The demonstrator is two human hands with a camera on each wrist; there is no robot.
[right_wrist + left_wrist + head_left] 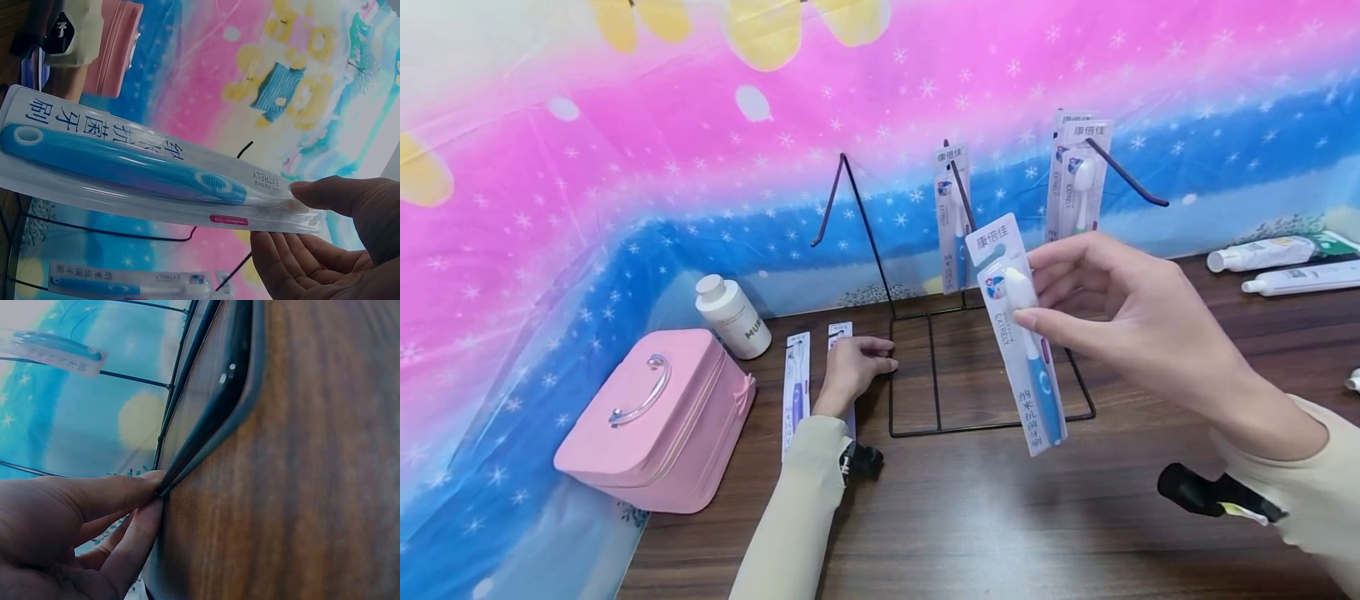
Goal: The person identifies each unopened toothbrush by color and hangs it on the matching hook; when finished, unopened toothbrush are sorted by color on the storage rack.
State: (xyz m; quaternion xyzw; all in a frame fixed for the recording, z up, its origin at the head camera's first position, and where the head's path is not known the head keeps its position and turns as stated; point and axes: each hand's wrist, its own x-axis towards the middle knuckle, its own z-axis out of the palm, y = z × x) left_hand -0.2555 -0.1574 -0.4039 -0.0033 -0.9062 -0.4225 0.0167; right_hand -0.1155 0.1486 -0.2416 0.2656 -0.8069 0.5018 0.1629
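Note:
My right hand (1135,308) holds a blue toothbrush in a blister pack (1041,392) by its upper part, thumb in front and fingers behind. The pack is tilted in front of a black wire display rack (933,367). In the right wrist view, the thumb presses near the bristle end of the toothbrush pack (125,164). My left hand (850,371) pinches the left side of the rack's base between thumb and fingers, plain in the left wrist view at the wire (219,387). Another packaged blue toothbrush (951,225) hangs on the rack's middle hook; more packs (1086,183) hang on the right hook.
A purple toothbrush pack (796,392) lies left of my left hand, with another pack (840,330) partly hidden under that hand. A white bottle (733,317) and a pink case (655,417) stand at the left. White tubes (1270,254) lie at the right.

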